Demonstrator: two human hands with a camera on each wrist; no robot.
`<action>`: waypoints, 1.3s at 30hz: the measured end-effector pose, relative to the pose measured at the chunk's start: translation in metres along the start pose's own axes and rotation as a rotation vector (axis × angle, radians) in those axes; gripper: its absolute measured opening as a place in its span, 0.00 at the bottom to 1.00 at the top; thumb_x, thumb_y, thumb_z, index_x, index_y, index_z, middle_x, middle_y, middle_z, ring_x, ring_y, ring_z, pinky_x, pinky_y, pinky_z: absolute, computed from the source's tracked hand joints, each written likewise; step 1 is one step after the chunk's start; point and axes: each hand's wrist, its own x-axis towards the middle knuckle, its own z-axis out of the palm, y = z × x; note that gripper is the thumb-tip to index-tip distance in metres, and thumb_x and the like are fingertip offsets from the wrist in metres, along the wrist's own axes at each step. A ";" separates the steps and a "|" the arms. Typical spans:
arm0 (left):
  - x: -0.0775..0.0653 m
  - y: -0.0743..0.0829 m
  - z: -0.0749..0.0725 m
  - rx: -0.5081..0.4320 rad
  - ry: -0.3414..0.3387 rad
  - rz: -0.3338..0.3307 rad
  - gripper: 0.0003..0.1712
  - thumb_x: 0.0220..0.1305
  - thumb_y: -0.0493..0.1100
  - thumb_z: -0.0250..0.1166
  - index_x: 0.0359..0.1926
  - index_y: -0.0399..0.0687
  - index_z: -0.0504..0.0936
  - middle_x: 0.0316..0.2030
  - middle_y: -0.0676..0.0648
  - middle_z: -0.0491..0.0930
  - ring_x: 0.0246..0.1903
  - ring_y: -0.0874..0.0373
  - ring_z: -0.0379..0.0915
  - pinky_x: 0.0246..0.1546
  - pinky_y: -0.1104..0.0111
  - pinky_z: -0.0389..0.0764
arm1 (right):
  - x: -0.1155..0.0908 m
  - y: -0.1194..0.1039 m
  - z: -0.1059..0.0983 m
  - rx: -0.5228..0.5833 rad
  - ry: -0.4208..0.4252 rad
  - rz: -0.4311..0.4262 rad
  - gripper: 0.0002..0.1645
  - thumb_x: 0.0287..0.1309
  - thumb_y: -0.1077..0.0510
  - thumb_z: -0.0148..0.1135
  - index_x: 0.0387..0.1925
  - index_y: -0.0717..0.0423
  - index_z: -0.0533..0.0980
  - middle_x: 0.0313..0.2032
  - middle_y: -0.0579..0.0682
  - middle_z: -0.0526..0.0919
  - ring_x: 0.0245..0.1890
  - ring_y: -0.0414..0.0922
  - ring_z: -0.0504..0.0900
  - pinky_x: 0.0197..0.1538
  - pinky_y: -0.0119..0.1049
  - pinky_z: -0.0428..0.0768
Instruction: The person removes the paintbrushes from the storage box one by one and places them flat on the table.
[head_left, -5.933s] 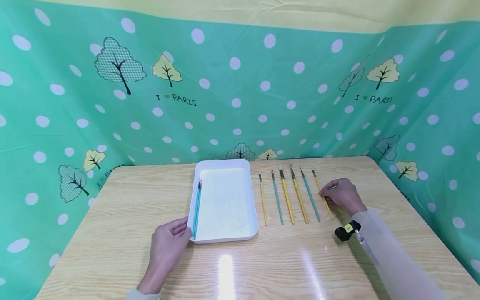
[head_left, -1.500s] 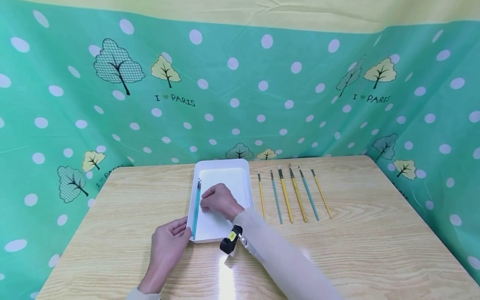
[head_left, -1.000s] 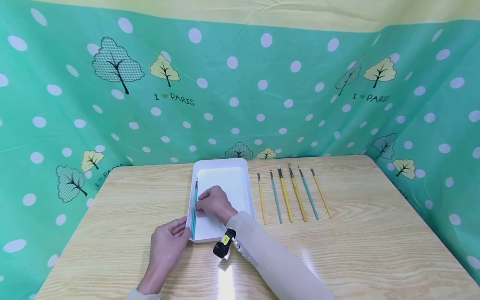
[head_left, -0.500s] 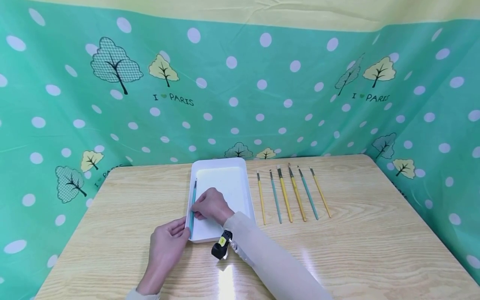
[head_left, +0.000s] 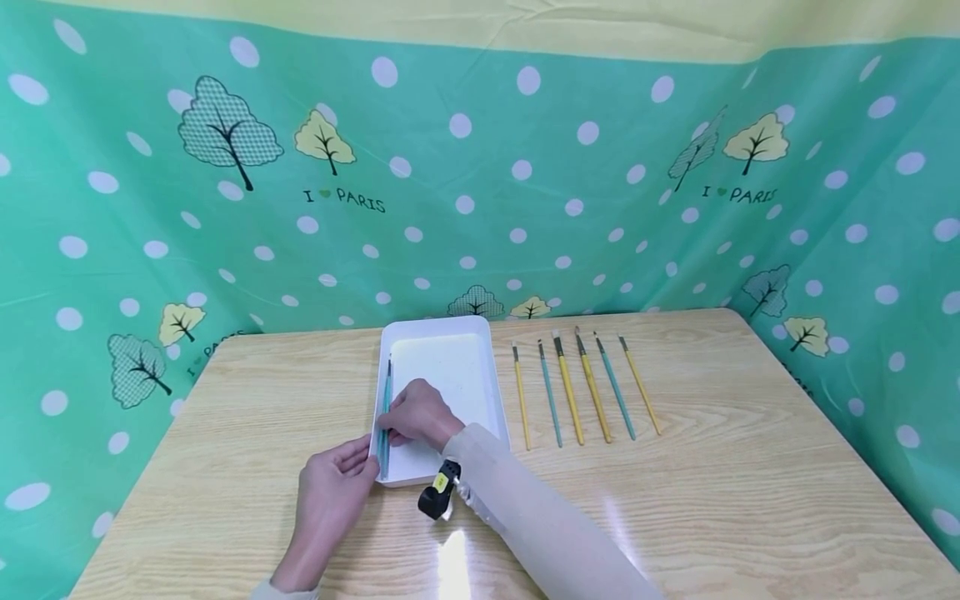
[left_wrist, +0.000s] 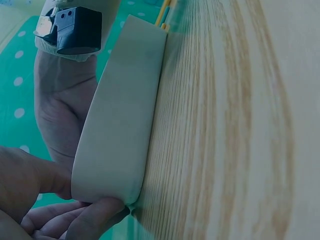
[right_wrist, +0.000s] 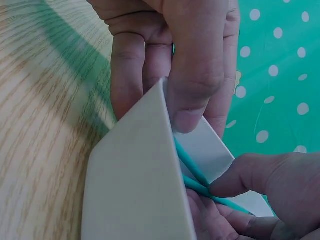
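A white rectangular tray (head_left: 459,358) lies on the table, with two slim teal paintbrushes (head_left: 387,385) side by side along its inner left wall. My left hand (head_left: 333,492) grips the tray's near left corner; in the right wrist view its thumb presses inside the wall and its fingers lie outside. Reaching into the tray, my right hand (head_left: 423,415) pinches a teal paintbrush (right_wrist: 192,165) between thumb and fingers. The right wrist view shows the two teal handles crossing at that thumb. The left wrist view shows the tray's outer wall (left_wrist: 120,115), which hides the brushes.
Right of the tray, several yellow and teal paintbrushes lie in a row, among them a thick yellow one (head_left: 570,392) and a thin yellow one (head_left: 639,383) at the far right. A green dotted curtain (head_left: 480,167) hangs behind the wooden table (head_left: 712,500).
My right hand has moved from the thin yellow brush at the far right into the tray, taken hold of a teal brush and shifted slightly left. My left hand has stayed on the corner.
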 end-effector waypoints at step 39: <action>-0.002 0.002 -0.001 -0.029 0.009 -0.023 0.23 0.67 0.35 0.62 0.61 0.30 0.78 0.55 0.30 0.83 0.56 0.40 0.83 0.49 0.68 0.88 | -0.013 0.007 -0.053 0.127 -0.019 -0.043 0.02 0.61 0.64 0.68 0.33 0.60 0.82 0.30 0.53 0.86 0.28 0.46 0.89 0.39 0.38 0.93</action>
